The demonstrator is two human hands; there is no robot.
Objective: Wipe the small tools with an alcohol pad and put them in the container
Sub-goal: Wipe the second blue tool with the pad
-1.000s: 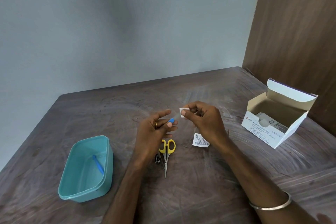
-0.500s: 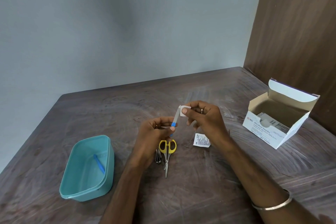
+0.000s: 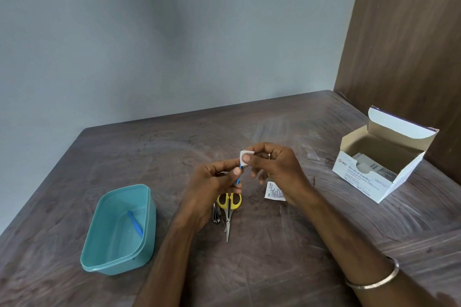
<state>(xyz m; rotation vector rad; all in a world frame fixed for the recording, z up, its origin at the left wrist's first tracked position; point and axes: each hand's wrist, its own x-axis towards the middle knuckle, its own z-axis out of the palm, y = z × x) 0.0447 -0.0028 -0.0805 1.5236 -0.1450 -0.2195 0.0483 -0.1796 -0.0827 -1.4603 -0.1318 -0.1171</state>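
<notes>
My left hand (image 3: 212,182) pinches a thin blue-handled tool (image 3: 238,177) above the middle of the table. My right hand (image 3: 277,169) holds a folded white alcohol pad (image 3: 245,156) pressed around the tool's upper end, which is hidden by the pad. Under my hands lie yellow-handled scissors (image 3: 228,207) and a small metal tool (image 3: 216,214) beside them. A teal plastic container (image 3: 119,254) stands at the left with another blue tool (image 3: 136,223) inside it.
An open white box of alcohol swabs (image 3: 374,174) stands at the right near the brown wall panel. A torn pad wrapper (image 3: 273,192) lies by my right wrist. The wooden table (image 3: 149,152) meets a grey wall at the back.
My hands came together. The blue tool was brought upright and the pad now wraps its upper end; a second ago the two hands were apart.
</notes>
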